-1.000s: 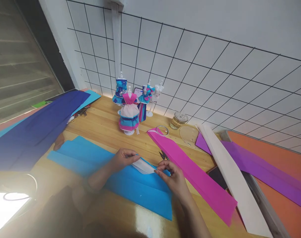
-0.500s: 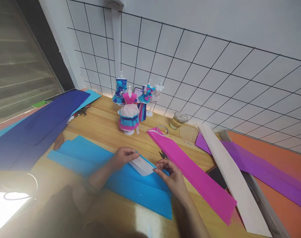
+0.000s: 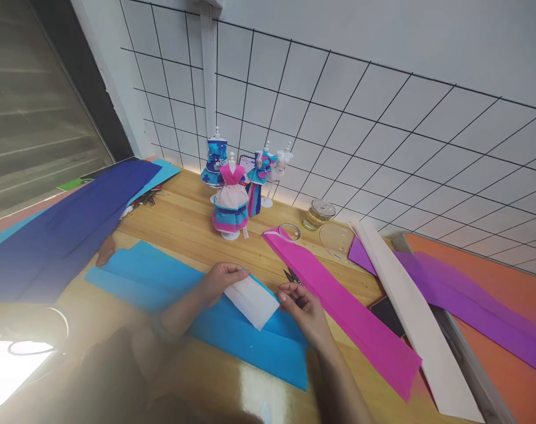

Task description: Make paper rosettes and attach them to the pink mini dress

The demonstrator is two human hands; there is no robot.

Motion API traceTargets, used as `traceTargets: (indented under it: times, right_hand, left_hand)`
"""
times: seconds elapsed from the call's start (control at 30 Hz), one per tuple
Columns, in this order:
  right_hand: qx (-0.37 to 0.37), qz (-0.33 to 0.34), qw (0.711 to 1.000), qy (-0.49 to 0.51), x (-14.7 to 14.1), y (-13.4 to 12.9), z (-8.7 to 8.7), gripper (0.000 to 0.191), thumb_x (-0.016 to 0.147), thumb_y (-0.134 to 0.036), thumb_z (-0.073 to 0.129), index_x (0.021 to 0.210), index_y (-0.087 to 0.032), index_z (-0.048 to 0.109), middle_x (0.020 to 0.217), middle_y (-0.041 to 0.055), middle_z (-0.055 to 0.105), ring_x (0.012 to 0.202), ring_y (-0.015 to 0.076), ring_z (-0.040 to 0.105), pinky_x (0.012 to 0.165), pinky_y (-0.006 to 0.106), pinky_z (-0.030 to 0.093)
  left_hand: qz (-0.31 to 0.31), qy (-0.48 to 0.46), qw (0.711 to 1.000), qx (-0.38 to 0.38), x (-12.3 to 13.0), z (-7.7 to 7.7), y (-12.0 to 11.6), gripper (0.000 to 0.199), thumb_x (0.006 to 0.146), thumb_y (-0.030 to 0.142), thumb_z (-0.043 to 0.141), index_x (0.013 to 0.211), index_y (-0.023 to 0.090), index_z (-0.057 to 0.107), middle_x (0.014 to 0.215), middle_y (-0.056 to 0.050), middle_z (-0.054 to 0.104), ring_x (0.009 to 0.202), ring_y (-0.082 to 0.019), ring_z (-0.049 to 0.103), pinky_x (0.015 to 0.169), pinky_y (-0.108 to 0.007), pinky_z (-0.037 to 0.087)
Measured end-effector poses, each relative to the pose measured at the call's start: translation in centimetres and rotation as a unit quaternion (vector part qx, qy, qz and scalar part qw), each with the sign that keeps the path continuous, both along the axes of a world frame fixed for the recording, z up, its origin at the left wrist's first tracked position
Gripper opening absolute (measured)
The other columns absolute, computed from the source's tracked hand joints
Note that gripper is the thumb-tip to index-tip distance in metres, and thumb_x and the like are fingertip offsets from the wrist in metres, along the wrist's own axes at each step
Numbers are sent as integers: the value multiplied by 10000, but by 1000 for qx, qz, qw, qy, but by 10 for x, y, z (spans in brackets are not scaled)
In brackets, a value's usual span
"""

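White piece point(image 3: 249, 301), blue along top edge, spread between left hand point(image 3: 220, 281) and right hand point(image 3: 305, 309). Mid-table point(image 3: 179, 203), over blue sheet point(image 3: 259, 356), well in from back edge; can't tell if touching sheet. Left grip: thumb and fingers clamped on upper left end. Right grip: thumb and index nearly together at right corner; maybe on it, maybe just beside, cannot tell.

Just changed: opened out. Only a narrow white wedge a second ago, now broad and nearly flat, free corner pointing toward near edge. Right fingertips apparently looser at corner than before; hands otherwise in about the same spot. Upshot: white face and blue edge now on show together, hold probably mostly on left grip.

Around: snips point(image 3: 291, 275) just past right hand, beside pink sheet point(image 3: 347, 321). Dress forms point(image 3: 231, 200) and cup point(image 3: 319, 217) near back edge. White sheet point(image 3: 412, 318) near right edge, crossing over purple sheet point(image 3: 453, 288). Dark blue sheet point(image 3: 78, 221) toward back left corner.
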State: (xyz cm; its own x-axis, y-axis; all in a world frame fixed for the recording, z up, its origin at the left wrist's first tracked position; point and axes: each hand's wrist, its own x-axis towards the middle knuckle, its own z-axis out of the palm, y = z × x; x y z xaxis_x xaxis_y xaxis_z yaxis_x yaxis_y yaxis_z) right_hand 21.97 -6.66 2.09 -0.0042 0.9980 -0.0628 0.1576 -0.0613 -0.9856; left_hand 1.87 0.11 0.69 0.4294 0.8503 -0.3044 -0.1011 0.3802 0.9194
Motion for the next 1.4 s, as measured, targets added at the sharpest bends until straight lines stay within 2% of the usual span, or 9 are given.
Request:
traceTargets:
  times: [0.17, 0.27, 0.37, 0.57, 0.8, 1.0, 1.1, 1.2, 1.4]
  right_hand:
    - [-54, 53, 997, 9, -10, 0, -9, 372, 700, -477, 580, 887, -157, 614, 681, 29, 594, 557, 125, 498, 483, 236, 390]
    - [-63, 72, 995, 8, -16, -2, -14, 335, 705, -472, 574, 760, -143, 610, 566, -14, 530, 488, 89, 426, 452, 209, 309]
    - [-61, 55, 997, 4, -17, -2, -16, 344, 688, -489, 579, 658, -146, 572, 488, -46, 456, 438, 72, 360, 429, 203, 248]
    - [-48, 16, 999, 11, -14, 0, -15, 358, 676, -508, 581, 645, -151, 566, 495, -35, 463, 441, 82, 366, 431, 209, 251]
    - [-45, -3, 999, 19, -14, -1, -15, 340, 692, -484, 580, 672, -145, 570, 519, -21, 493, 450, 86, 383, 430, 208, 263]
    - [-43, 17, 999, 16, -16, -1, -12, 308, 712, -442, 580, 771, -141, 613, 625, 15, 572, 517, 107, 448, 459, 215, 308]
    - [-49, 27, 998, 31, -18, -1, -10, 318, 701, -435, 594, 830, -146, 622, 711, 40, 615, 563, 124, 494, 488, 224, 350]
    - [-49, 20, 998, 47, -21, -2, -11, 306, 694, -432, 600, 803, -147, 619, 673, 30, 609, 538, 116, 484, 474, 218, 346]
    - [-33, -11, 997, 69, -24, -2, -13, 270, 687, -418, 610, 700, -149, 595, 577, -11, 554, 483, 91, 432, 446, 203, 309]
  left_hand:
    - [-49, 33, 998, 28, 2, -2, -4, 313, 636, 421, 622, 600, 114, 570, 511, 23, 525, 470, -77, 438, 458, -194, 309]
    - [-74, 51, 994, 54, 4, -2, -7, 331, 653, 435, 603, 592, 111, 580, 506, 20, 526, 474, -80, 440, 457, -194, 314]
    - [-86, 43, 994, 59, 5, -1, -8, 347, 675, 451, 578, 658, 105, 610, 561, -3, 570, 512, -95, 485, 479, -200, 358]
    - [-117, 8, 992, 36, 6, 1, -9, 461, 643, 416, 629, 997, 128, 563, 750, -53, 636, 586, -130, 561, 443, -201, 423]
    - [-95, 15, 992, 81, 8, -7, -12, 512, 650, 332, 640, 1100, 133, 499, 818, -66, 642, 637, -148, 581, 457, -206, 434]
    - [-102, -6, 991, 86, 9, -14, -13, 547, 643, 270, 654, 1134, 119, 467, 935, -98, 629, 775, -168, 583, 625, -252, 455]
    - [-128, 6, 987, 92, 10, -16, -16, 545, 643, 263, 653, 1142, 139, 473, 791, -46, 629, 655, -124, 559, 561, -214, 426]
    - [-158, 42, 980, 112, 10, -15, -20, 550, 635, 261, 657, 1146, 150, 487, 604, 24, 542, 519, -81, 481, 459, -174, 362]
    - [-172, 61, 977, 113, 11, -12, -22, 570, 633, 290, 654, 1158, 153, 481, 575, 39, 499, 499, -92, 494, 449, -197, 404]
